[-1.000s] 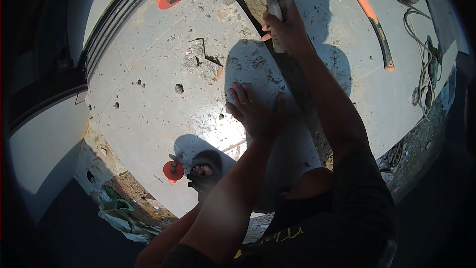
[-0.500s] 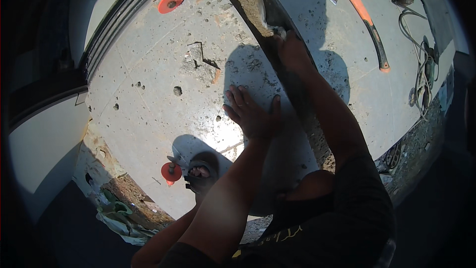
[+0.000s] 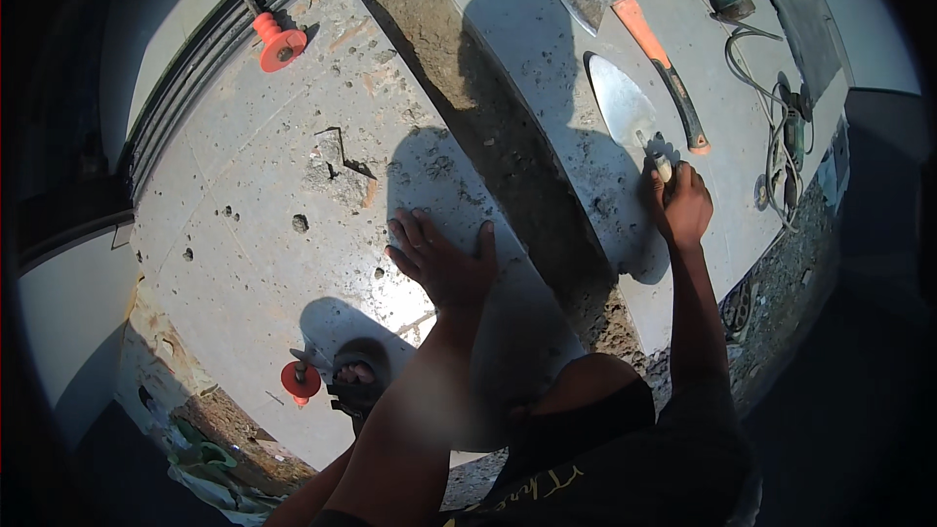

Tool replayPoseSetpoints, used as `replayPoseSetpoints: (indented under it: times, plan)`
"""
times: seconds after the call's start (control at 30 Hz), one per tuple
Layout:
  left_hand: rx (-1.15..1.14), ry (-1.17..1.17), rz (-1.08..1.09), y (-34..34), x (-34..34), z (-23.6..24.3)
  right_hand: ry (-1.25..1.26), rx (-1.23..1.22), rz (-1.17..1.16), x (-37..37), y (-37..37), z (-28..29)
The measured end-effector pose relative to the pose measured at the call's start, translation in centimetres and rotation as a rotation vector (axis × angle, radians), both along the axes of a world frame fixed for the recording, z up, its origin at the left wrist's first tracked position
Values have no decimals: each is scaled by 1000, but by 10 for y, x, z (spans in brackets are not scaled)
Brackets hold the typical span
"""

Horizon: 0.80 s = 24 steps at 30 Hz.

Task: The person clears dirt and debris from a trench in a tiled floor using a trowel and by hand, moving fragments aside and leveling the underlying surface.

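Beside the axe [image 3: 639, 29], the right grip [image 3: 686, 208] holds a silvery, leaf-shaped trowel [image 3: 623, 102] by its pale handle [image 3: 664, 168].

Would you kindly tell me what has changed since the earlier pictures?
The right hand has carried the trowel rightward from the trench to beside the axe. The left hand stays spread on the tiles left of the trench; the axe lies where it did.

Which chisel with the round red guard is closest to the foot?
The lower chisel, just left of the sandalled foot. The other red-guarded chisel lies much farther away, at upper left beside the dark grooved track.
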State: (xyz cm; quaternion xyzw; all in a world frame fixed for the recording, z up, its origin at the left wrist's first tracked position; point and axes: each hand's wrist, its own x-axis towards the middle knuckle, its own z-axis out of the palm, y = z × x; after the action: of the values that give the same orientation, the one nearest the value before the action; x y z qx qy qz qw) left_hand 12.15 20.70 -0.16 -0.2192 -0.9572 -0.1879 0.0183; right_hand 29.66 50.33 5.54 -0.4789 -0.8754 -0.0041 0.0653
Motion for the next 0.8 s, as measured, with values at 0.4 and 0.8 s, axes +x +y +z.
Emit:
replayPoseSetpoints:
  times: [0.4, 0.8]
  plan:
    - [-16, 15, 0, 0, 1, 1, -142, -156, 41, -105, 147, -16]
    - [12, -94, 35, -4, -1, 3, 90, -869, -74, -115, 174, 99]
